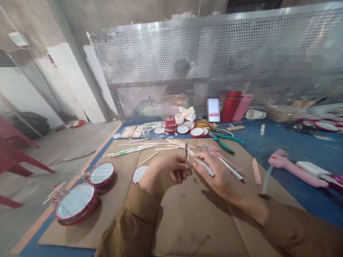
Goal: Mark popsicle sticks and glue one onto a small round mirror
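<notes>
My left hand (173,166) is closed around a short wooden stick (186,151), which stands upright above its fingertips. Close on its right, my right hand (214,171) grips a slim white utility knife (205,166); the knife's pale front end points at the stick, and I cannot tell whether they touch. Both hands are just above a brown cardboard sheet (187,221). Partly behind my left wrist lies a round red-rimmed mirror (139,174). A white pen-like rod (230,169) lies right beside my right hand.
Stacked red-rimmed mirrors (76,201) stand at the left, near the table edge. Beyond the hands lie thin wooden sticks (177,143), green-handled pliers (225,144) and more mirrors (197,132). A pink glue gun (305,171) is at the right. A red bottle (230,107) stands before the perforated metal screen (150,71).
</notes>
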`<act>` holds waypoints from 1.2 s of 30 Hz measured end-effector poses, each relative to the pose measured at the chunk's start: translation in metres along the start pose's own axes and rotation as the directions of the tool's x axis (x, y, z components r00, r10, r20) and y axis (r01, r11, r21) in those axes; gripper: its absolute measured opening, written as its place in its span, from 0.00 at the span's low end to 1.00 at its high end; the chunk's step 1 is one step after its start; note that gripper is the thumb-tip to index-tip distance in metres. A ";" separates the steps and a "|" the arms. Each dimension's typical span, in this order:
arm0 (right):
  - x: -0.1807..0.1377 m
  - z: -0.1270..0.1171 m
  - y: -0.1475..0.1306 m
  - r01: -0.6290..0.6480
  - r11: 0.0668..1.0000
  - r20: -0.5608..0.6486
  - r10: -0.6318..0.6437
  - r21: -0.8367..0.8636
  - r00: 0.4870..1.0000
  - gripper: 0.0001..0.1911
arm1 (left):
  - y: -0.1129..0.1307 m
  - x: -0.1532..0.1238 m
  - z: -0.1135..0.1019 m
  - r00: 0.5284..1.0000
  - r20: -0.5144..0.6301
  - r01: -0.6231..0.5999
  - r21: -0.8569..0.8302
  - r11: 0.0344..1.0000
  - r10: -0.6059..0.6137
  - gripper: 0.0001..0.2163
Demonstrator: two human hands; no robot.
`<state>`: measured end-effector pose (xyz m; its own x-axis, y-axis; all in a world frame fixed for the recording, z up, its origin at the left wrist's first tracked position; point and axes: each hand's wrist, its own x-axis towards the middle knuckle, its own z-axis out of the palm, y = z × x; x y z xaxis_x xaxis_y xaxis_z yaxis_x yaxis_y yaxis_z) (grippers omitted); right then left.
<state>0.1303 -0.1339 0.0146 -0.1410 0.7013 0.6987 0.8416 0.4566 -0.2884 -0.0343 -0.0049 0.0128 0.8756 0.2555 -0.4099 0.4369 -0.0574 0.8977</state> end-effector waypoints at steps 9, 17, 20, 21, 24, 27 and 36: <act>-0.002 0.001 0.003 -0.021 0.999 0.005 0.020 0.028 1.000 0.08 | 0.003 -0.003 0.002 1.000 -0.017 0.016 -0.008 1.000 -0.016 0.10; -0.002 0.001 0.003 0.000 1.000 0.010 0.000 0.022 1.000 0.08 | 0.002 -0.003 0.001 1.000 -0.007 -0.005 -0.014 1.000 0.005 0.13; -0.002 0.001 0.002 -0.002 1.000 0.000 0.002 0.021 1.000 0.08 | 0.003 -0.003 0.001 1.000 -0.010 -0.002 -0.009 1.000 0.002 0.13; -0.002 0.002 0.002 -0.004 1.000 -0.005 0.004 0.020 1.000 0.08 | 0.003 -0.003 0.001 1.000 -0.013 -0.002 -0.006 1.000 0.002 0.13; -0.001 0.002 0.001 -0.007 1.000 -0.014 0.008 0.018 1.000 0.08 | 0.004 -0.003 0.001 1.000 -0.015 0.011 0.007 1.000 -0.011 0.11; 0.000 0.001 0.001 0.000 1.000 -0.010 0.000 0.011 1.000 0.08 | 0.004 -0.003 0.001 1.000 -0.015 0.009 0.020 1.000 -0.009 0.09; 0.003 -0.003 -0.002 -0.001 1.000 0.021 0.000 0.025 1.000 0.08 | 0.003 -0.004 0.001 1.000 -0.018 0.004 0.033 0.999 -0.003 0.12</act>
<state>0.1297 -0.1343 0.0189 -0.1517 0.7129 0.6847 0.8286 0.4693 -0.3051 -0.0359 -0.0067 0.0168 0.8704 0.2728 -0.4098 0.4468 -0.0882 0.8903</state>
